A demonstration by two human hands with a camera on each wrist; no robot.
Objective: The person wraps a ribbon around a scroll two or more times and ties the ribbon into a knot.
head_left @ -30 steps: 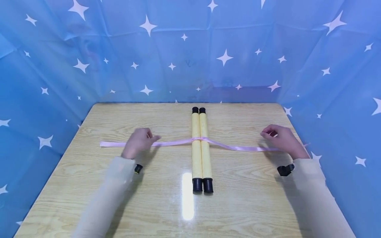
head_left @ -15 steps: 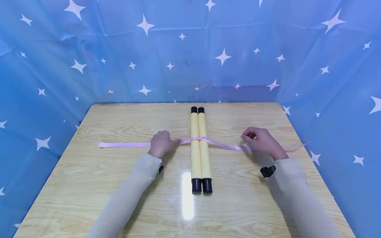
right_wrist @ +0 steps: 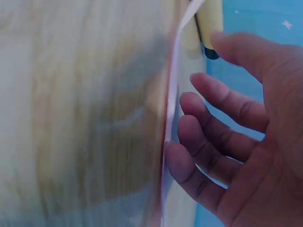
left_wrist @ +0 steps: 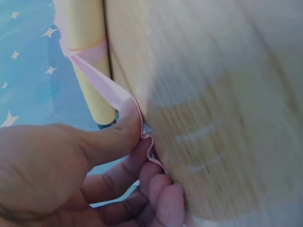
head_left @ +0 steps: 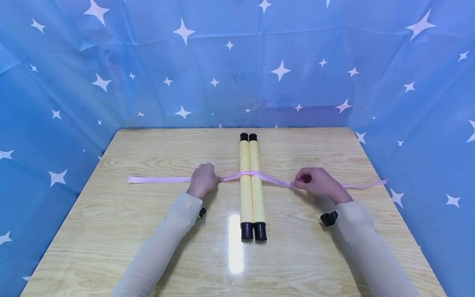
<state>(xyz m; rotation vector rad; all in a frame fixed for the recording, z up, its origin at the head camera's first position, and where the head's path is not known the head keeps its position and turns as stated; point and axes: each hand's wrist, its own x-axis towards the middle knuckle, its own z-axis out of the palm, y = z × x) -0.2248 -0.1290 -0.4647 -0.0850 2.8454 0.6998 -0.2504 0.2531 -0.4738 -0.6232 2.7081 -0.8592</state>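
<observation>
Two pale yellow tubes with black end caps, a left one (head_left: 246, 200) and a right one (head_left: 258, 200), lie side by side on the table. A pink ribbon (head_left: 159, 180) crosses over their middle, its two ends stretching out left and right. Left of the tubes, my left hand (head_left: 203, 180) pinches the ribbon between thumb and fingers; in the left wrist view the pinched ribbon (left_wrist: 102, 85) bunches at the fingertips. My right hand (head_left: 320, 182) is over the ribbon's right side. In the right wrist view its fingers are loosely bent beside the ribbon (right_wrist: 173, 90), thumb apart from them.
The wood-grain table (head_left: 111, 247) has a bright light reflection in front of the tubes. A blue cloth (head_left: 237, 82) with white stars hangs behind and at both sides. The ribbon's right end reaches past the table's right edge.
My left hand has moved right along the ribbon, towards the tubes, and grips it there. My right hand has moved left and lower, down to the ribbon. The tubes stay in place.
</observation>
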